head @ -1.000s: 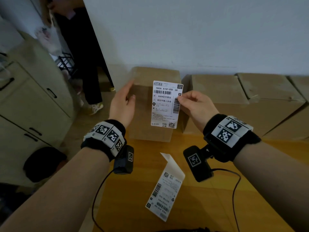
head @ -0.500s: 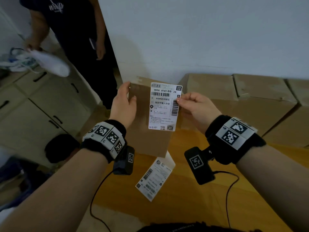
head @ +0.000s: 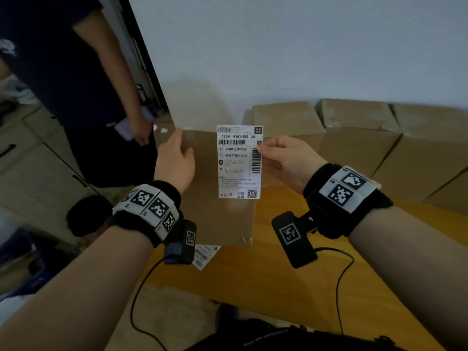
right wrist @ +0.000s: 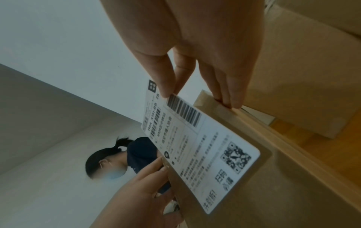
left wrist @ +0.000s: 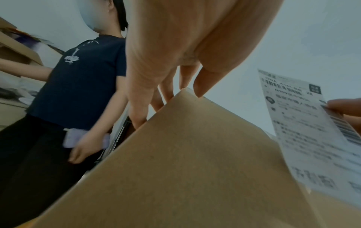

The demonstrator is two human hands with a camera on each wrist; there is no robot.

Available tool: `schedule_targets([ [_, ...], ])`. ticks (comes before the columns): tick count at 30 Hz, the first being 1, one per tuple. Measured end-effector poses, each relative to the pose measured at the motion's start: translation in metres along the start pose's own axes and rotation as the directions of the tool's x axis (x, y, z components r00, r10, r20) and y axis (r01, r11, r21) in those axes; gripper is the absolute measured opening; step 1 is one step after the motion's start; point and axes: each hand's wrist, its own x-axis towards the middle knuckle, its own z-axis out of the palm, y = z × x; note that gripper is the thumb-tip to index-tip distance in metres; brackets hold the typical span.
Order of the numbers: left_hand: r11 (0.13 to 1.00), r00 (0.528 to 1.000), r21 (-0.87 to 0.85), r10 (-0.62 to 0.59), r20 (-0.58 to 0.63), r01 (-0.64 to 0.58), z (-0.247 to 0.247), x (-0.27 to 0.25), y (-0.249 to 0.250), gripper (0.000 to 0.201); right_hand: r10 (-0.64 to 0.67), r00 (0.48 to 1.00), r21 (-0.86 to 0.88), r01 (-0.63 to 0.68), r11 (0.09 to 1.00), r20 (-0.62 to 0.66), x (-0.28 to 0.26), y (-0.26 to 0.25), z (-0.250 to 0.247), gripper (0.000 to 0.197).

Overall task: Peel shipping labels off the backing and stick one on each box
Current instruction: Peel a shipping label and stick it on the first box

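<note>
My left hand (head: 182, 148) grips a plain brown cardboard box (head: 212, 211) by its upper left corner, thumb on the near face and fingers behind, as the left wrist view shows on the box (left wrist: 195, 162). The box is lifted off the table. My right hand (head: 263, 148) pinches the right edge of a white shipping label (head: 238, 171) between thumb and forefinger. The label hangs flat just in front of the box's near face. In the right wrist view the label (right wrist: 205, 146) lies along the box (right wrist: 273, 185), and my other right fingers (right wrist: 228, 100) touch the box's right edge.
A strip of label backing (head: 205, 257) lies on the wooden table (head: 278, 287), partly under the box. A row of cardboard boxes (head: 354, 138) lines the wall at the back right. A person in dark clothes (head: 63, 72) stands close at the left, beside grey cabinets (head: 30, 173).
The box has come up off the table and nearer to me, held by my left hand. The label stayed pinched in my right hand and moved with it. The person at the left stepped closer.
</note>
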Motion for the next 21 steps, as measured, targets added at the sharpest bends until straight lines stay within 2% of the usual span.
schedule_targets([
  [5,1.0,1.0,-0.009,-0.023,-0.001,0.023,0.001,-0.023,0.004,0.051,0.005,1.0,0.013,-0.005,1.0,0.023,-0.017,0.004,-0.007,0.007],
  [8,0.997,0.996,-0.033,-0.071,-0.046,0.07,0.0,-0.034,0.005,0.052,0.005,0.998,0.002,-0.005,1.0,0.056,-0.024,0.004,-0.007,0.009],
  [13,0.997,0.993,-0.041,-0.064,-0.096,0.061,-0.01,-0.053,0.006,0.049,0.02,0.998,0.02,-0.021,1.0,0.064,-0.026,0.008,0.003,0.011],
  [19,0.997,0.997,0.006,-0.074,-0.022,0.075,-0.018,-0.075,-0.001,0.039,0.09,0.995,-0.021,-0.089,0.996,0.046,-0.036,0.018,0.006,0.009],
  [21,0.994,0.994,-0.032,-0.105,0.028,0.106,-0.015,-0.079,-0.002,0.039,0.096,0.995,-0.045,-0.094,0.995,0.028,-0.039,0.019,0.003,0.009],
])
